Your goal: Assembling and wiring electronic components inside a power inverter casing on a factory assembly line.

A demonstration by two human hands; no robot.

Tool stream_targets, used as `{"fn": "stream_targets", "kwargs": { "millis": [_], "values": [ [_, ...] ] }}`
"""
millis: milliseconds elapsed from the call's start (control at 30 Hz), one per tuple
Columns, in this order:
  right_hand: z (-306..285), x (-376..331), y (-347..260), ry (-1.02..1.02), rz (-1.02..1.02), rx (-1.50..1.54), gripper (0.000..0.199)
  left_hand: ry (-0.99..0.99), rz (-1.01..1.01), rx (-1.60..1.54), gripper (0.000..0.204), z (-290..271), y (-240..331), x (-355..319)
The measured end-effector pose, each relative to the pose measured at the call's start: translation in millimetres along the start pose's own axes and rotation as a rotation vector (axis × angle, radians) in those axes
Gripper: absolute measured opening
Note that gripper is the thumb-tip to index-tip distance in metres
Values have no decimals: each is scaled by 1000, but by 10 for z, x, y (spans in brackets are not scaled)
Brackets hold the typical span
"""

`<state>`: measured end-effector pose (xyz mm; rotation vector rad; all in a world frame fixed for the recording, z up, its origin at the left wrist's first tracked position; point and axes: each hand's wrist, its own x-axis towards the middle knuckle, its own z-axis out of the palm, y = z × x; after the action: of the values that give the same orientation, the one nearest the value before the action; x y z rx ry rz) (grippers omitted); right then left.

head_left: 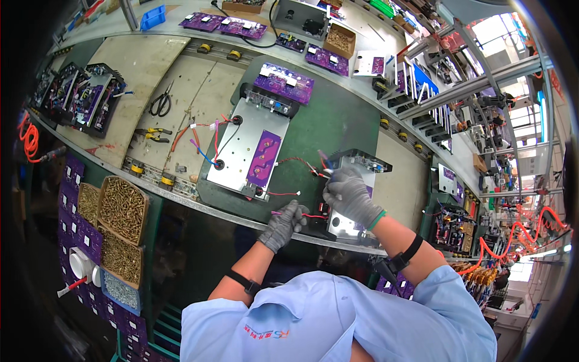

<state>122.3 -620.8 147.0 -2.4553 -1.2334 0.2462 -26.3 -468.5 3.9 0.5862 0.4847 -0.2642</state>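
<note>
My left hand (282, 228), in a grey glove, pinches a red wire (315, 216) near the table's front edge. This wire runs to a silver metal chassis (342, 227) at the right. Above that chassis my right hand (350, 194), also gloved, is closed near the end of a twisted wire bundle (295, 160); what its fingers hold is too small to make out. The right hand partly covers the chassis and its black end panel (365, 160). Left of it lies a second silver chassis (239, 145) with a purple circuit board (264, 158) and loose red and blue wires.
Black-handled scissors (161, 104) and yellow-handled pliers (154, 134) lie on the left of the bench. Screw-filled trays (123, 208) stand at the lower left. More assembled units (90, 99) sit at the far left; purple boards (241, 28) line the back shelf.
</note>
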Motion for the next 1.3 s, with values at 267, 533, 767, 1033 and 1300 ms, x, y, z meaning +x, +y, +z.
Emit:
{"fn": "stream_targets", "kwargs": {
  "millis": [267,533,767,1033,1300],
  "values": [
    [33,306,-53,-148,-11,-226,18,-114,12,95,38,46,129,-55],
    [-272,141,-69,-215,42,-177,14,-10,-40,223,35,221,306,302],
    [-257,-178,28,-82,201,-46,15,-41,-113,290,22,233,332,418],
    [-233,-365,84,-193,625,869,18,-176,58,425,27,422,423,368],
    [-233,-232,35,-333,617,829,19,-539,248,943,38,526,559,601]
  ]
}}
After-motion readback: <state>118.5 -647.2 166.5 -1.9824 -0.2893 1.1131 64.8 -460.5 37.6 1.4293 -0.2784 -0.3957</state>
